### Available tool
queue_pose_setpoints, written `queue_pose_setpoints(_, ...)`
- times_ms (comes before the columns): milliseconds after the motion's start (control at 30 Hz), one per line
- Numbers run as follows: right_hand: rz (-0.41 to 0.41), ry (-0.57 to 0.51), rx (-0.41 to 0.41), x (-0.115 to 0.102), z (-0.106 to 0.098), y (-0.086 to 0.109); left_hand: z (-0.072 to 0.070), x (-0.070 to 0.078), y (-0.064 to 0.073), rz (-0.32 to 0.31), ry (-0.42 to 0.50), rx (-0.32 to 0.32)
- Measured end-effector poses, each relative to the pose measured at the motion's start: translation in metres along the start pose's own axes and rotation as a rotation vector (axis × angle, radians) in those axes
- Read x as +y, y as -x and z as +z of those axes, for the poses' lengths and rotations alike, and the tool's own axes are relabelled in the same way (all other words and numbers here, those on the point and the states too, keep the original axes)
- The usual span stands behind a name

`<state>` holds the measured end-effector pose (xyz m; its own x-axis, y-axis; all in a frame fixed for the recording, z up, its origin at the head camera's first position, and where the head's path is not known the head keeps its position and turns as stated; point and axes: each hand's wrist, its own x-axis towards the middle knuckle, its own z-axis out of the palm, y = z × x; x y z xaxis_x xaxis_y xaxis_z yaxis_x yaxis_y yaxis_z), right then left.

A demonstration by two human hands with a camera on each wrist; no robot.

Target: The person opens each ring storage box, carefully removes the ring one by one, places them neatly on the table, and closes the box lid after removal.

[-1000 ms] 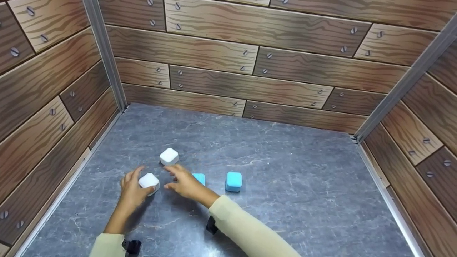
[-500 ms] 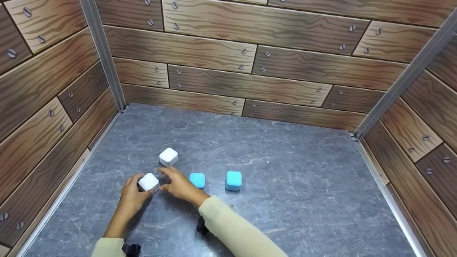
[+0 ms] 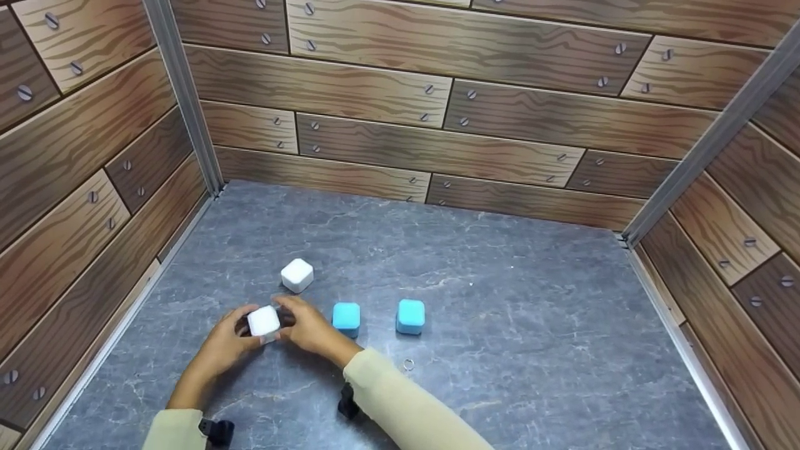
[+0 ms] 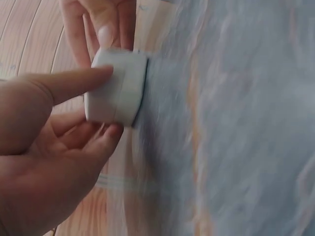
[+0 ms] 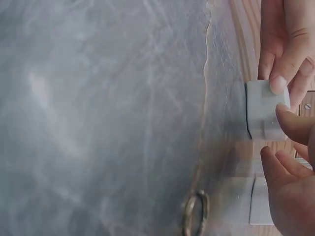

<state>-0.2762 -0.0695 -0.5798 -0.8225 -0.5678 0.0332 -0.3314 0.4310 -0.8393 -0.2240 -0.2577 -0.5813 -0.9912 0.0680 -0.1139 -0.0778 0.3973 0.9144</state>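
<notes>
Both hands close in on one small white box (image 3: 264,322) with rounded corners. My left hand (image 3: 226,340) grips it from the left; in the left wrist view the thumb (image 4: 93,78) lies along its face and fingers bend at its lower edge. From the right, my right hand (image 3: 312,325) holds the same box, its thumb and index finger at the side. A faint seam crosses the box (image 4: 115,93) near the left thumb. Behind the hands stands a second white box (image 3: 297,275). Just right of my right hand is a blue box (image 3: 346,317).
Another blue box (image 3: 410,316) stands farther right. A small metal ring (image 3: 408,364) lies on the grey marbled surface (image 3: 531,325), near the right sleeve (image 3: 406,400). Wood-patterned walls (image 3: 375,94) enclose the back and sides.
My right hand has moved left onto the white box, uncovering the nearer blue box and the ring. The left hand has kept its hold, with its wrist shifting left.
</notes>
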Motion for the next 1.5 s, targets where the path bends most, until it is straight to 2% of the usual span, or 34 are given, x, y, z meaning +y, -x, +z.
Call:
queue_pose_setpoints(167,0.025,0.042,-0.009,0.002,0.003,0.003,-0.002,-0.004,-0.002,0.033,0.044,-0.052)
queue_pose_setpoints(333,-0.007,0.095,0.024,0.003,0.006,0.007,-0.004,-0.005,-0.001,0.058,0.091,-0.091)
queue_pose_setpoints(700,0.018,-0.110,0.057,0.007,0.012,0.021,-0.007,-0.007,0.006,0.024,0.189,-0.194)
queue_pose_setpoints(867,0.020,-0.119,0.077,0.006,0.013,0.030,-0.005,-0.008,0.010,0.018,0.253,-0.243)
queue_pose_setpoints(1033,0.015,-0.128,0.081,0.004,0.013,0.042,-0.001,-0.010,0.016,0.041,0.312,-0.303)
queue_pose_setpoints(1133,0.028,-0.145,0.074,0.003,0.013,0.050,0.002,-0.010,0.021,0.040,0.316,-0.315)
queue_pose_setpoints(1300,0.046,-0.072,0.076,0.002,0.009,0.063,0.009,-0.003,0.027,0.017,0.290,-0.331)
queue_pose_setpoints(1500,0.032,-0.032,0.052,0.003,0.004,0.079,0.018,0.002,0.035,0.034,0.253,-0.371)
